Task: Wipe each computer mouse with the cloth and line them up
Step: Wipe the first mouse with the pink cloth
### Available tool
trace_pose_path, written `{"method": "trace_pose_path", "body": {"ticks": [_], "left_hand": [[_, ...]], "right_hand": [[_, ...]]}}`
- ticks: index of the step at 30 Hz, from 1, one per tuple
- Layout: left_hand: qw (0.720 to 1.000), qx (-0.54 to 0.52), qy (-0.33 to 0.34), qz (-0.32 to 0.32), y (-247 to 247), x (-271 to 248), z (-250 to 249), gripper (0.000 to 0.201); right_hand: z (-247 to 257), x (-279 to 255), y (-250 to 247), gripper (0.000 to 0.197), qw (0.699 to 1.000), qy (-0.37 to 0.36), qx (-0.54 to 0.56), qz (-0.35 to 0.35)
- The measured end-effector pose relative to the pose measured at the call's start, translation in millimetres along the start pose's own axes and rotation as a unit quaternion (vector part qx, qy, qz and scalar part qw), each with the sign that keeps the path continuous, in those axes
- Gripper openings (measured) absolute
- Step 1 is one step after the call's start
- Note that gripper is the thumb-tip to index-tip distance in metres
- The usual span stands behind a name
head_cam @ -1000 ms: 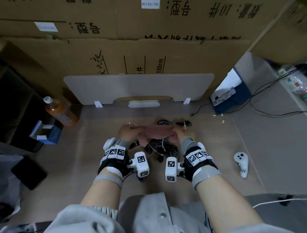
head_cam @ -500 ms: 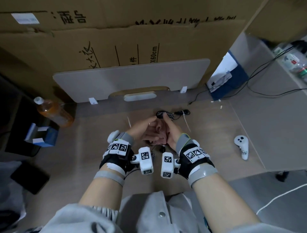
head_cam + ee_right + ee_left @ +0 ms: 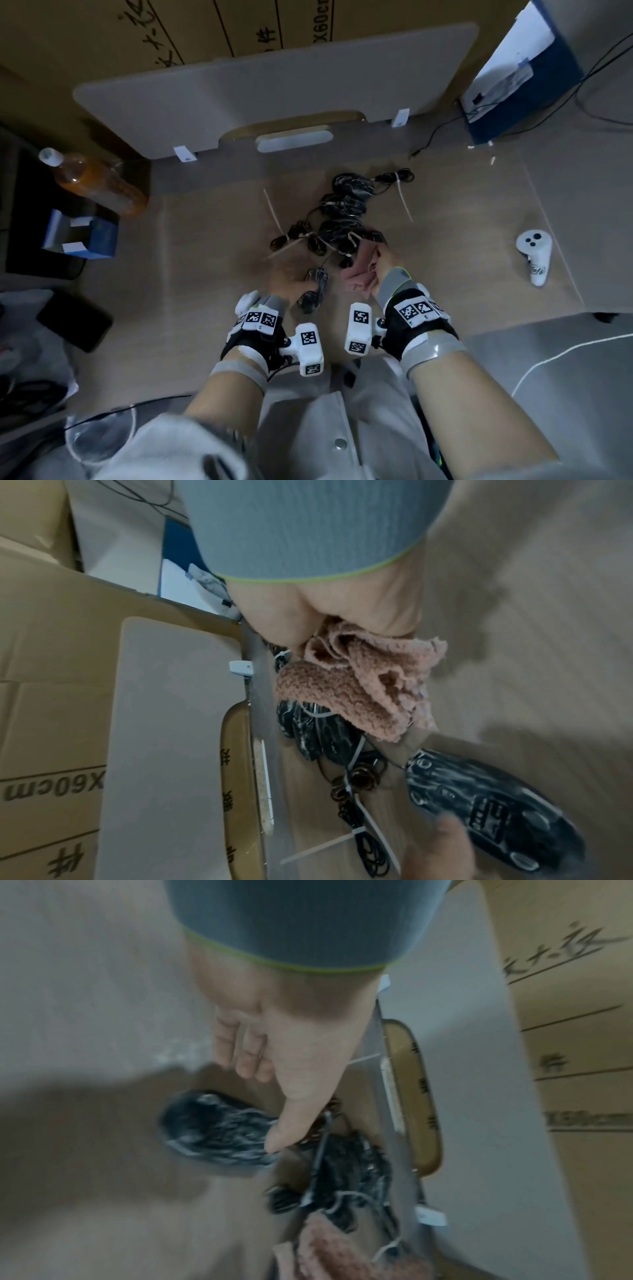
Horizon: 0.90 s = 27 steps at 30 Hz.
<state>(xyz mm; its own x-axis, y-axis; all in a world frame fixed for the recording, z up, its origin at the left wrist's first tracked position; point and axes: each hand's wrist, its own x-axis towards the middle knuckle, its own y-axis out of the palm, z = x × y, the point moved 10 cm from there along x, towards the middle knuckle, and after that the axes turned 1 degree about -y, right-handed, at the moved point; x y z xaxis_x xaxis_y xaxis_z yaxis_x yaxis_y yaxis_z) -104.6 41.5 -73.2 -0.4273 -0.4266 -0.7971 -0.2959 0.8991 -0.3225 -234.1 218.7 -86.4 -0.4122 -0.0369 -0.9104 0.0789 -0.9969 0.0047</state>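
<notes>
One black patterned mouse (image 3: 313,291) lies on the wooden table just right of my left hand (image 3: 282,286). In the left wrist view that hand (image 3: 284,1069) hovers over the mouse (image 3: 212,1129) with fingers straight and the thumb tip at its edge. My right hand (image 3: 382,263) grips a bunched pink cloth (image 3: 358,274), seen close in the right wrist view (image 3: 359,691). Beyond the cloth sits a pile of black mice (image 3: 342,209) tangled with tied cables. The single mouse (image 3: 493,810) lies apart from this pile.
A grey board (image 3: 274,85) leans against cardboard boxes at the back. An orange drink bottle (image 3: 96,181) and a blue box (image 3: 82,233) stand at the left. A white controller (image 3: 534,253) lies at the right, and loose white zip ties (image 3: 274,212) lie near the pile.
Both hands were together on the cloth over the pile. Now they have parted: the left hand drew back left beside a single mouse, and the right hand keeps the cloth.
</notes>
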Motion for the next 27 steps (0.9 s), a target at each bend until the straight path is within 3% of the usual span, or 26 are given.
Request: {"method": "trace_pose_path", "body": {"ticks": [2,5,8,11,13,15,21,25,27], "left_hand": [[0.998,0.015,-0.052,-0.017,17,19,36,0.091],[0.989,0.106,-0.066,-0.079,19,23,52,0.109],[0.979,0.147,-0.089,-0.105,25,12,44,0.106],[0.974,0.13,-0.116,-0.146,27,14,41,0.109],[0.968,0.127,-0.134,-0.168,24,15,37,0.111],[0.967,0.129,-0.13,-0.177,26,19,32,0.097],[0.973,0.115,-0.12,-0.158,32,30,37,0.089],[0.989,-0.017,-0.095,-0.113,30,16,17,0.07],[0.992,-0.067,-0.063,-0.08,28,22,9,0.08]], "right_hand": [[-6,9,-8,0.045,1.0,0.002,0.01,0.005],[-17,24,-27,0.039,0.999,0.004,0.021,-0.024],[-25,47,-49,0.036,0.999,0.014,0.003,-0.047],[-32,70,-60,0.05,0.999,0.028,0.0,-0.031],[-29,68,-61,0.044,0.999,0.043,-0.002,-0.021],[-24,63,-61,0.041,0.998,0.053,-0.001,-0.021],[-13,50,-47,0.036,0.997,0.074,0.002,0.015],[0,47,-38,0.03,0.999,0.052,0.003,0.015],[10,32,-23,0.033,0.998,0.054,0.013,0.043]]}}
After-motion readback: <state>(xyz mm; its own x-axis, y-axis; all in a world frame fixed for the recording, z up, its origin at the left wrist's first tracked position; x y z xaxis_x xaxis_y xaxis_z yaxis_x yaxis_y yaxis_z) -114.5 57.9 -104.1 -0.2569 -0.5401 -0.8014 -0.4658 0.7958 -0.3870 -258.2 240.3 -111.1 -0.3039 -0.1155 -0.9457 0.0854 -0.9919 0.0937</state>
